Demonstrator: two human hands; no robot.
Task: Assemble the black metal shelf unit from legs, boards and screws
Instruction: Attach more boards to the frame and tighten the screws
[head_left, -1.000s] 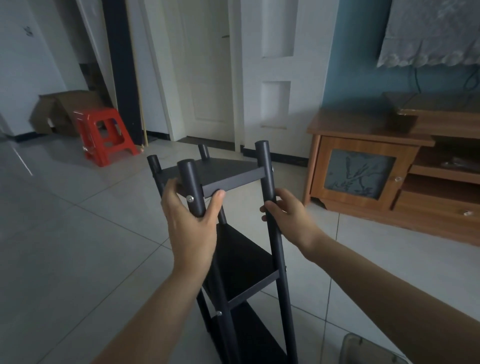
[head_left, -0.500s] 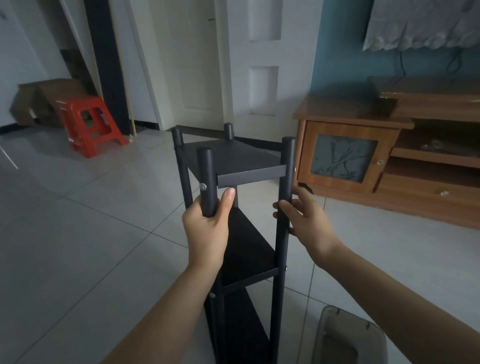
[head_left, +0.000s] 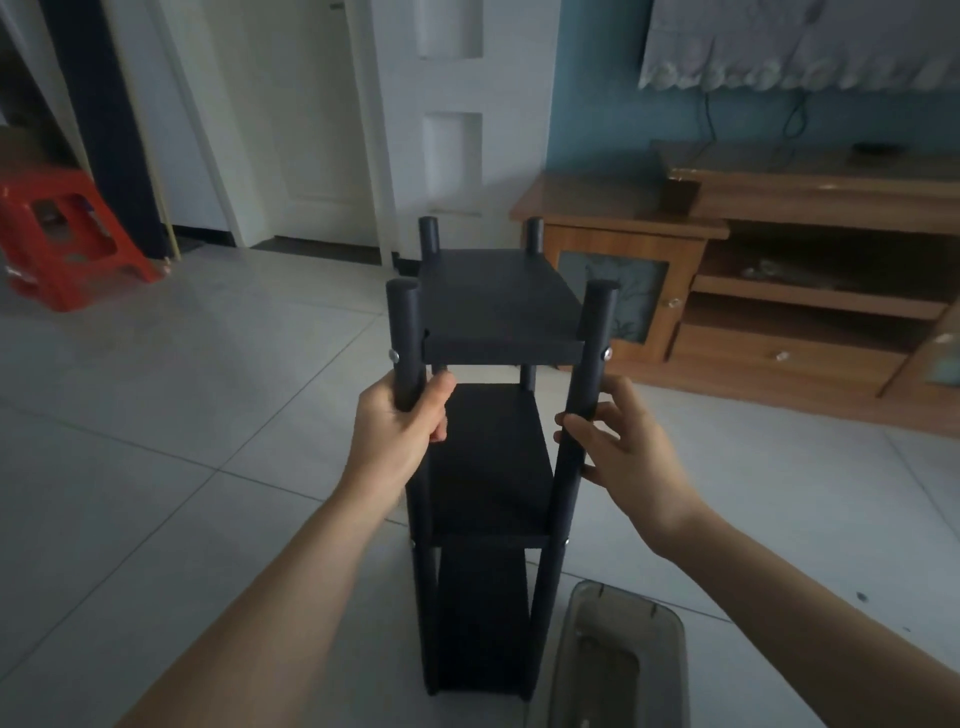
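With the left hand (head_left: 400, 431) wrapped round 1 front leg (head_left: 406, 343) and the right hand (head_left: 623, 447) loosely cupping the other (head_left: 587, 374), the shelf unit (head_left: 493, 467) could tip if released unevenly.

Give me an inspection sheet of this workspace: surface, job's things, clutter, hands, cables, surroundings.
Surface: pale tiled floor.
Job's things: black metal shelf unit standing upright, three boards between four round legs; silver screw heads show at the front legs.
Clutter: grey translucent plastic tray on the floor beside the unit.
Hands: left hand grips the front left leg; right hand holds the front right leg, fingers loosely curled round it.
Cables: two dark cables hang down the blue wall.
Surroundings: red plastic stool, white panelled door, brown wooden cabinet.
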